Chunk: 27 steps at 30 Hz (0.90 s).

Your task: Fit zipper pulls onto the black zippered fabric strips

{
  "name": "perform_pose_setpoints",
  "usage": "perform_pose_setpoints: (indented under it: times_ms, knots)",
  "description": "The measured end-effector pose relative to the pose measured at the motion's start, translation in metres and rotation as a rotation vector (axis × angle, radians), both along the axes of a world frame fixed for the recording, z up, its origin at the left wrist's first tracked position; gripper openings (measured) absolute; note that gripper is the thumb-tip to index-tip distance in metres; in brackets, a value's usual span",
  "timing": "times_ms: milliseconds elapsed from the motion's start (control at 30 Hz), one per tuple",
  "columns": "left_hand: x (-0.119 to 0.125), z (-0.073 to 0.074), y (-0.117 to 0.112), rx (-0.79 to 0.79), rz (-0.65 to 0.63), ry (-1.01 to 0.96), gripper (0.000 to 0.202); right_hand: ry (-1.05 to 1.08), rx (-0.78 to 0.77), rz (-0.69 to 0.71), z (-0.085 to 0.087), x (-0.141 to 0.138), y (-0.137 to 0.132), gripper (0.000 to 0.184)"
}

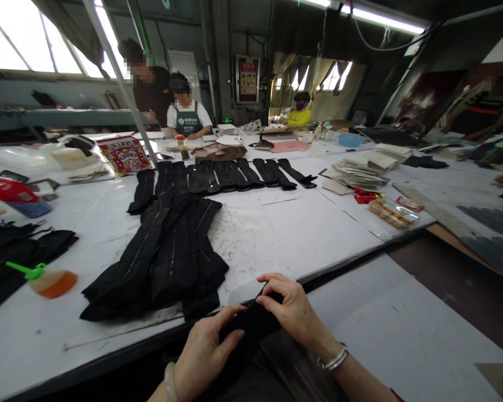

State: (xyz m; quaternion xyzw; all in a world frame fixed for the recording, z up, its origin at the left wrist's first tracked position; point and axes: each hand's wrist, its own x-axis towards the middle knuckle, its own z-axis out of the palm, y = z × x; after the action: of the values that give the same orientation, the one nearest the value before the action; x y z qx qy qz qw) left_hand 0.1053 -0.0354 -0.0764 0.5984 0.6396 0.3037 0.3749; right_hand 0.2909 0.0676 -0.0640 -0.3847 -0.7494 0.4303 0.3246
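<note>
Both of my hands hold a piece of black fabric (pixel 257 324) at the table's front edge, low in the middle of the view. My left hand (pixel 205 352), with a pale bangle at the wrist, pinches its left end between thumb and fingers. Higher up and to the right, my right hand (pixel 291 307) wears a silver bracelet and grips the fabric's upper edge. The lower part of the piece merges with my dark clothing. A pile of black zippered fabric pieces (pixel 163 251) lies just beyond, to the left. Behind it runs a row of similar zippered pieces (pixel 218 176).
An orange-filled squeeze bottle (pixel 52 281) lies at left beside more black fabric (pixel 23 245). Stacked paper pieces (pixel 358 167) and a clear snack box (pixel 394 214) sit at right. A slanted metal pole (pixel 123 84) stands at the table. Several people work farther back.
</note>
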Motion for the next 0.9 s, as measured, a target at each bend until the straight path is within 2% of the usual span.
perform_pose_setpoints:
  times_ms: [200, 567, 900]
  knots:
    - [0.003, 0.002, 0.005, 0.029, 0.039, -0.059, 0.013, 0.005, 0.003, 0.0, 0.008, -0.006, -0.001, 0.015]
    - [0.011, -0.012, 0.027, 0.065, 0.234, -0.423, 0.018, 0.007, 0.048, 0.036, 0.008, -0.016, -0.002, 0.018]
    - [0.013, 0.004, 0.033, -0.006, 0.201, -0.439, 0.024, 0.064, 0.03, 0.024, 0.015, -0.011, 0.0, 0.014]
